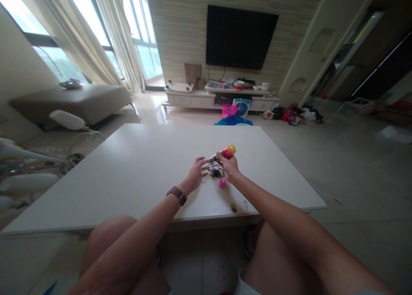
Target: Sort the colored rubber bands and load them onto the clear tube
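Note:
My right hand (229, 165) is wrapped round a small container (229, 151) with a yellow end and a red and blue label, tilted with its clear end down to the left. Thin black pieces show at that end. My left hand (197, 173), fingers spread, is beside the clear end and holds nothing. Under and between the hands, a loose pile of black strips (216, 171) lies on the white table (154, 158). A round pink piece (222, 183) sits just nearer to me than the pile.
Near the table's front edge lie a small brown item (233, 208) and a small clear item (246, 204). Beyond the table stand a pink basket (229, 110) and a low white cabinet (201, 101). White fan-like parts (67, 119) stand at the left.

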Demonstrator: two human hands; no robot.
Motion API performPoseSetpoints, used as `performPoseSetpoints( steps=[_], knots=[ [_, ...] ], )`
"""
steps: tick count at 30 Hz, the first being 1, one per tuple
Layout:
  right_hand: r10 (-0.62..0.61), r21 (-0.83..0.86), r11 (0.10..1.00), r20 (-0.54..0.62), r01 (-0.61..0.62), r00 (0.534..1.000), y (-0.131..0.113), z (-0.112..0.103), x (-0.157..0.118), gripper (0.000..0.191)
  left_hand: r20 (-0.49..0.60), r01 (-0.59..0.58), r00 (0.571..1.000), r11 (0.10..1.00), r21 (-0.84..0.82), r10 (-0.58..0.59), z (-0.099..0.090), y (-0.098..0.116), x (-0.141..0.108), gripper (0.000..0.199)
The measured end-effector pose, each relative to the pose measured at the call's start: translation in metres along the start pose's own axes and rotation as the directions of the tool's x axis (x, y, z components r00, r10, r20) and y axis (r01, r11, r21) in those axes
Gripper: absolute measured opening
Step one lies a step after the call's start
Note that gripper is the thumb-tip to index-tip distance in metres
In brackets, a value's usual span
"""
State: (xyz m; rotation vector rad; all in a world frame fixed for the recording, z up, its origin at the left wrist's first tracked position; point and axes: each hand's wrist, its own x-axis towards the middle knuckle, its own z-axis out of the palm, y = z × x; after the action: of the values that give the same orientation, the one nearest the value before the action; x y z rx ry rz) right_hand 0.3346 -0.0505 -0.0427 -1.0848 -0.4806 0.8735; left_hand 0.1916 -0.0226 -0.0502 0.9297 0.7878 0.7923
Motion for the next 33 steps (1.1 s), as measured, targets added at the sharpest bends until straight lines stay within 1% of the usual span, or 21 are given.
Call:
performPoseSetpoints(
  steps=[3,5,8,12,14,17,20,23,25,29,33],
  knots=[
    [-0.027,-0.034,0.999,-0.041,0.026,0.999,0.0,-0.001,0.002,0.041,-0.074,0.004,0.997,0.999,0.031,-0.002,-0.002,0.0,0.0,0.042],
    [-0.028,-0.046,0.999,-0.044,0.026,0.999,0.001,-0.001,0.002,0.042,-0.081,0.0,0.997,0.999,0.034,0.002,-0.001,0.001,-0.001,0.041],
    [0.001,-0.016,1.0,-0.012,-0.002,1.0,0.001,0.0,0.0,0.042,-0.036,-0.01,0.999,1.0,0.023,0.011,0.001,0.004,-0.004,0.042],
    [0.086,0.043,0.995,0.056,-0.089,0.995,0.004,0.002,-0.004,0.043,0.08,-0.028,0.996,0.998,-0.05,0.032,0.004,0.007,-0.009,0.043],
    [0.104,0.048,0.993,0.071,-0.108,0.992,0.004,0.003,-0.005,0.043,0.094,-0.021,0.995,0.997,-0.068,0.027,0.005,0.007,-0.009,0.043],
    [0.069,0.052,0.996,0.049,-0.071,0.996,0.002,0.002,-0.002,0.042,0.041,-0.017,0.999,0.999,-0.046,0.019,0.005,0.007,-0.006,0.045],
    [0.031,0.053,0.998,-0.006,-0.031,0.999,-0.002,-0.001,0.003,0.042,-0.017,-0.025,1.0,0.999,-0.032,0.024,0.004,0.007,-0.002,0.045],
    [0.003,0.033,0.999,-0.047,-0.002,0.999,-0.003,-0.003,0.006,0.043,-0.079,-0.026,0.997,1.0,-0.009,0.025,0.001,0.006,0.0,0.043],
    [-0.002,0.022,1.0,-0.055,0.004,0.998,-0.002,-0.004,0.007,0.043,-0.1,-0.021,0.995,1.0,0.005,0.021,0.0,0.006,0.0,0.04],
    [0.012,0.012,1.0,-0.019,-0.012,1.0,-0.002,-0.002,0.004,0.042,-0.05,-0.016,0.999,1.0,-0.027,0.015,0.001,0.008,-0.003,0.037],
    [0.055,0.026,0.998,0.035,-0.056,0.998,-0.004,0.0,0.0,0.039,0.03,-0.022,0.999,0.996,-0.086,0.024,0.004,0.01,-0.008,0.042]
  ],
)
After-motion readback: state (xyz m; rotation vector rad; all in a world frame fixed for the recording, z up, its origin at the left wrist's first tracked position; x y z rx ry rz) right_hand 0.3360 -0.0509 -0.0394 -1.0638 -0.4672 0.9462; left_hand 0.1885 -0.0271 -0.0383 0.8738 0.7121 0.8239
